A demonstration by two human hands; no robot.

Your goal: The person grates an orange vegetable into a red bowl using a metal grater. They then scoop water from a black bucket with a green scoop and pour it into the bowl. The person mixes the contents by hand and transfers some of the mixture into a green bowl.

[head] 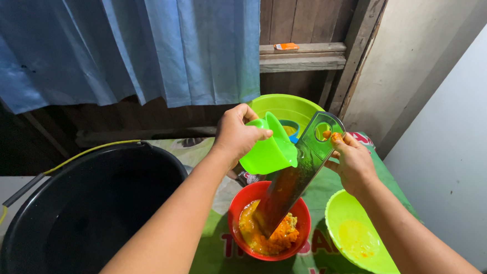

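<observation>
A green cup [270,149] is gripped, tipped, by the left hand [235,134] above the red bowl [300,212]; a grater [300,173], clasped by the right hand [353,162], slants steeply into that bowl.

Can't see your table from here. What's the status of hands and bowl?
Left hand tips green cup over grater. Right hand holds grater slanted into red bowl of orange mash. Nothing in the way.
</observation>
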